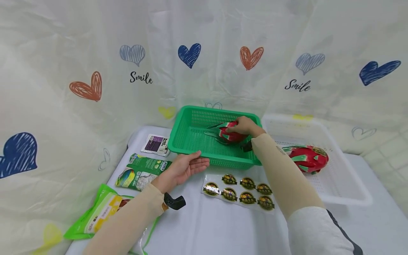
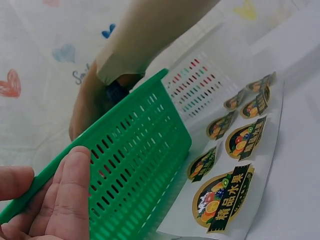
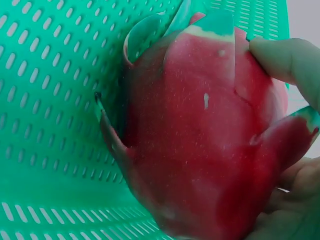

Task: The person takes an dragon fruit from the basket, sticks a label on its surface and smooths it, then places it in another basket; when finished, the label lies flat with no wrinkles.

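My right hand (image 1: pixel 247 126) grips a red dragon fruit (image 1: pixel 234 134) with green scales, inside the green plastic basket (image 1: pixel 181 152). In the right wrist view the thumb lies on the upper side of the dragon fruit (image 3: pixel 200 135) and the fingers curl beneath it. At the basket's front left my left hand (image 1: pixel 183 168) pinches the rim. The left wrist view has the rim between thumb and fingers, the fingers along the slotted outer wall (image 2: pixel 130 160). A second dragon fruit (image 1: pixel 307 159), bearing a round sticker, lies in the white basket (image 1: pixel 347 177) on the right.
A sheet of round gold-and-black stickers (image 1: pixel 239 193) lies before the green basket. To the left are a purple-and-white packet (image 1: pixel 156 144), a green bag (image 1: pixel 143 171) and a yellow-green bag (image 1: pixel 102 216). A heart-printed curtain (image 1: pixel 216 81) hangs behind the table.
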`<state>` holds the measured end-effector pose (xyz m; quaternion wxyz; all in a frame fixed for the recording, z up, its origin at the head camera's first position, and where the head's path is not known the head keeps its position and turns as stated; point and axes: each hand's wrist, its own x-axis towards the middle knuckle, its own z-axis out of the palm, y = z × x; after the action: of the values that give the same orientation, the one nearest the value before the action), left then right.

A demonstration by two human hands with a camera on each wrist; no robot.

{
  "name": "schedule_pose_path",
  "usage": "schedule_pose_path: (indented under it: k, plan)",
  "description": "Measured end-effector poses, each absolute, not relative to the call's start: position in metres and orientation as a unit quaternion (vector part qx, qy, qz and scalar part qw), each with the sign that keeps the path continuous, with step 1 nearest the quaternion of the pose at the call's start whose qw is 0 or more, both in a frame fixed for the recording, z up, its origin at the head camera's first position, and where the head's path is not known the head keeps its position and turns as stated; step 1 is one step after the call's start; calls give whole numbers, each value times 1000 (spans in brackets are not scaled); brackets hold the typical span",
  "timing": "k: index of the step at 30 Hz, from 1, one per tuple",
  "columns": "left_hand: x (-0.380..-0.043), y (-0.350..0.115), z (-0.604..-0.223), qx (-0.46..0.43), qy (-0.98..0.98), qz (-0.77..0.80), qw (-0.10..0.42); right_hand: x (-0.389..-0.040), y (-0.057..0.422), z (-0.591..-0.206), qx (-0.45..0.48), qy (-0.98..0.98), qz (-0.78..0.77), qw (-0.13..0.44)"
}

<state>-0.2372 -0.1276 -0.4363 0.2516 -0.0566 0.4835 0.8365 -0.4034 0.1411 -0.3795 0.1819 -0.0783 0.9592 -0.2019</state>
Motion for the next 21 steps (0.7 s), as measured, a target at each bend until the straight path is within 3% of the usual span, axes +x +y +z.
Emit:
schedule_pose_path:
  k: [21]
  plan:
    - [-235,-129,-433,-55,483,841,236,-393,127,-376,-156,967,-182,90]
